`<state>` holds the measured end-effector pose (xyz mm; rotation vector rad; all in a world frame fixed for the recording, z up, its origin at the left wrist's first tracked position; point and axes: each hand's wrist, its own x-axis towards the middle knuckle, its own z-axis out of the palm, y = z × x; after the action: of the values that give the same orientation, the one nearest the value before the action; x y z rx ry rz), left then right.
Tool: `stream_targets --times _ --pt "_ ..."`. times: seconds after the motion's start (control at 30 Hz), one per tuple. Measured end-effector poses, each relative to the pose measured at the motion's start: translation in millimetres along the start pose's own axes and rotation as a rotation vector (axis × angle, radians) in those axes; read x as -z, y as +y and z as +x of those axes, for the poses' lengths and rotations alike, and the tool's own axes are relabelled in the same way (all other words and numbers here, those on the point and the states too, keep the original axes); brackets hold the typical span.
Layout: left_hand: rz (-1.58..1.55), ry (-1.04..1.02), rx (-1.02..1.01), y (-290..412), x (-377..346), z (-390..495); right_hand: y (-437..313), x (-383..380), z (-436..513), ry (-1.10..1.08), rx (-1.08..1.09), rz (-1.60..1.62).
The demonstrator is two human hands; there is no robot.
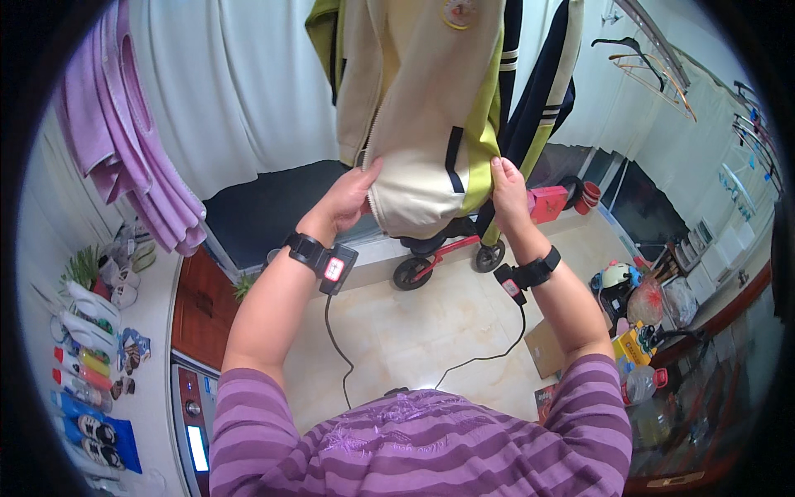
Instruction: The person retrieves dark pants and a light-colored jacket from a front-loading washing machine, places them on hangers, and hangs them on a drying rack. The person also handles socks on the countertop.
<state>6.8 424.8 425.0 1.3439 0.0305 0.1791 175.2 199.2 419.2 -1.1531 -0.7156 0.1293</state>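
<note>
A cream zip jacket (422, 118) with lime-green side panels and a dark pocket trim hangs down in front of me. Its front zipper is undone at the lower part. My left hand (351, 196) grips the front edge by the zipper, near the hem. On the other side, my right hand (509, 189) pinches the green side panel with thumb and fingers. The jacket's top lies beyond the upper picture edge. Beside it hangs a navy sleeve (537, 102) with cream and lime parts. A black wrist strap with a cabled box sits on each forearm.
Purple garments (124, 130) hang at left before white curtains (192, 81). Below the jacket stands a red balance bike (450, 251) on the tiled floor (397, 335). Bottles and shoes line a white counter (149, 310). At right are hangers (652, 68), a helmet (618, 278) and a cardboard box (543, 348).
</note>
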Motion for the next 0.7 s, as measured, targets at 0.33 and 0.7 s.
stream_targets --times 0.33,0.7 --pt "0.478 0.009 0.117 -59.0 17.9 2.8 40.2 7.1 -15.3 -0.295 -0.1 -0.222" --pt "0.396 -0.175 0.133 -72.9 15.0 -10.0 60.6 -5.3 -30.1 -0.139 -0.204 -0.288"
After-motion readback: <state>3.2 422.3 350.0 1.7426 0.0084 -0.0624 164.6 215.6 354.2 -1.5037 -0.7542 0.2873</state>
